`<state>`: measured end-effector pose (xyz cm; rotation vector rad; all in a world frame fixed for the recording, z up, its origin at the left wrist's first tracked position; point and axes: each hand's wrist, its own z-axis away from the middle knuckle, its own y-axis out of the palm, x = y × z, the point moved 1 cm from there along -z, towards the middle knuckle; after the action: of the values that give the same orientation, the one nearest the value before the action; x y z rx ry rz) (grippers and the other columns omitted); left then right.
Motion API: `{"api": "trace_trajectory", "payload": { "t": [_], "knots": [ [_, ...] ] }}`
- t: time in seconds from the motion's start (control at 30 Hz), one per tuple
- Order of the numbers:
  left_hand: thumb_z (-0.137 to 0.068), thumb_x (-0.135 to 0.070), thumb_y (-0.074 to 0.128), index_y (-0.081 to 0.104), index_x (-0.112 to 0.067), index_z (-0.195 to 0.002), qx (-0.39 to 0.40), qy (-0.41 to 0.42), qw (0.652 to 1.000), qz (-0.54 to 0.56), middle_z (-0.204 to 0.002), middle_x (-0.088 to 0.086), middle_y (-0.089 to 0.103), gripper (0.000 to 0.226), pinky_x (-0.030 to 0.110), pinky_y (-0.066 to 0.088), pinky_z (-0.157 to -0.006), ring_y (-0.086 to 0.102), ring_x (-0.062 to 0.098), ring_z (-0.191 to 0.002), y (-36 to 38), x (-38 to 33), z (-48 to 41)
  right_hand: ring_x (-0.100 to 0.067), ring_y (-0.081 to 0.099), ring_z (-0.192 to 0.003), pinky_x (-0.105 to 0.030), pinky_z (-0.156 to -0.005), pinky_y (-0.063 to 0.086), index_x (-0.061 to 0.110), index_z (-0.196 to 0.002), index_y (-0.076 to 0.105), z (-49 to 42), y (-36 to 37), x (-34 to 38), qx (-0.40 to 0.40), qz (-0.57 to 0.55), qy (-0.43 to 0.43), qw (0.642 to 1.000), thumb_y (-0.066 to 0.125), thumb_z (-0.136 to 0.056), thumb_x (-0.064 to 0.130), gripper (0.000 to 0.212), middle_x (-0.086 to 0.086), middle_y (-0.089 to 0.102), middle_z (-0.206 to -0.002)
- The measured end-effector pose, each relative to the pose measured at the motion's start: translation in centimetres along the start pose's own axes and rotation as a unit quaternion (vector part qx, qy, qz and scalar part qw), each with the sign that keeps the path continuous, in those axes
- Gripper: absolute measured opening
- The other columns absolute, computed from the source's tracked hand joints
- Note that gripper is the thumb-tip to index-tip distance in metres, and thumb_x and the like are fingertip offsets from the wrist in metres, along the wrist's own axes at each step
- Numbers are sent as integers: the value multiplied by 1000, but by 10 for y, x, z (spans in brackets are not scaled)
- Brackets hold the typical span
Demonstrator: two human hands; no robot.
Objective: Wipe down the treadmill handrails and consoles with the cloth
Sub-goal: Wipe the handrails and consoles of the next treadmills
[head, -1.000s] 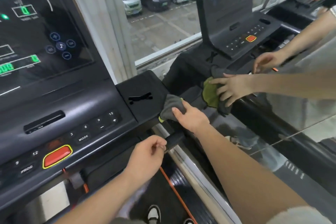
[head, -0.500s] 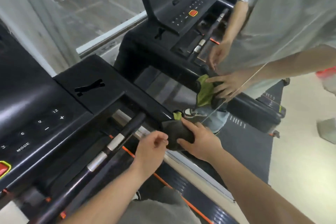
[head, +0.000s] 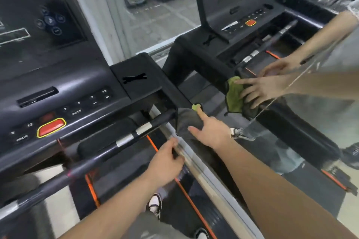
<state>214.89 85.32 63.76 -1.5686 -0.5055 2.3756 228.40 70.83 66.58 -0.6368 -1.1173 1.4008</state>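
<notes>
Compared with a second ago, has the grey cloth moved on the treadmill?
Yes. The grey cloth under the right hand has slid a little toward the person, away from the corner panel with the black mark.

Forearms [head: 281, 190] bare; grey legwear [head: 151, 227]; black-white sneakers [head: 154, 203].

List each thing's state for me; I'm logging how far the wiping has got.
right hand: fingers straight, pressing the cloth.
cloth: draped over the handrail end, green corner showing.
left hand: curled beside the mirror frame; blurred, grip unclear.
console screen: lit.
</notes>
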Motion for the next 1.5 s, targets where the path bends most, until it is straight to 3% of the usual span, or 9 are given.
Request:
{"api": "trace_trajectory", "payload": {
  "t": [0.1, 0.23, 0.33, 0.43, 0.57, 0.8, 1.13, 1.3, 1.5],
  "knots": [
    [-97, -4, 58, 49, -34, -112, -41, -15, 998, 43, -96, -18, 55, 34, 5, 40, -73, 53, -12, -81, 36, -17, 26, -35, 59, -123, -44, -98, 52, 53, -159, 15, 33, 1, -38, 7, -68, -20, 997, 54, -89, 70, 81, -8, 61, -135],
    [-94, 0, 60, 56, -24, -120, -51, -37, 995, 80, -98, -7, 58, 35, 21, 49, -90, 59, 6, -84, 98, -23, 60, -16, 63, -122, -35, -104, 50, 48, -145, 51, 85, 13, -108, 39, -195, -6, 980, 65, -86, 67, 63, 13, 69, -129],
    [-92, 13, 54, 59, -13, -121, -54, -15, 990, 129, -95, 0, 54, 39, 14, 46, -78, 53, 16, -81, 128, -24, 78, 4, 72, -86, -23, -88, 57, 30, -108, 78, 106, 18, -148, 116, -350, 33, 929, 74, -89, 51, 29, 14, 78, -99],
    [-93, 11, 55, 58, -23, -109, -58, -18, 991, 120, -99, 2, 56, 37, 8, 43, -73, 54, 9, -79, 149, -24, 101, -4, 66, -71, -18, -60, 47, 31, -103, 72, 118, 6, -157, 157, -333, 64, 928, 67, -89, 64, 36, 14, 70, -84],
    [-91, 13, 55, 57, -31, -100, -89, 0, 991, 102, -92, -5, 60, 44, 7, 45, -72, 58, -8, -70, 158, -27, 116, -22, 66, -109, -35, -98, 50, 30, -118, 70, 113, 16, -137, 55, -271, 47, 960, 58, -84, 77, 59, 3, 73, -115],
    [-93, 1, 58, 61, -28, -114, -96, -10, 991, 96, -103, -8, 65, 36, 7, 46, -76, 62, -8, -77, 180, -27, 117, -30, 52, -132, -40, -103, 47, 46, -159, 25, 164, 44, -161, -31, -102, -37, 994, 55, -93, 66, 75, -1, 52, -144],
    [-90, 3, 59, 69, -29, -103, -68, 22, 994, 87, -89, -4, 73, 36, 36, 58, -85, 68, 9, -83, 220, -21, 123, -22, 54, -133, -42, -104, 49, 46, -156, 31, 246, 83, -233, -38, -165, 19, 985, 39, -82, 81, 82, 8, 54, -146],
    [-89, 9, 57, 61, -36, -116, -95, 24, 990, 101, -95, -22, 71, 52, 20, 53, -78, 66, 7, -74, 198, -29, 119, -30, 61, -125, -37, -100, 49, 48, -145, 44, 167, 41, -183, 13, -143, -1, 990, 48, -91, 73, 60, 3, 67, -134],
    [-87, 10, 59, 56, -35, -112, -147, 19, 984, 100, -100, -10, 67, 51, 9, 46, -70, 63, 4, -74, 184, -48, 110, -9, 65, -117, -33, -104, 49, 53, -129, 61, 153, 43, -192, 42, -313, -28, 949, 65, -79, 72, 53, 20, 71, -120]
  ]
}}
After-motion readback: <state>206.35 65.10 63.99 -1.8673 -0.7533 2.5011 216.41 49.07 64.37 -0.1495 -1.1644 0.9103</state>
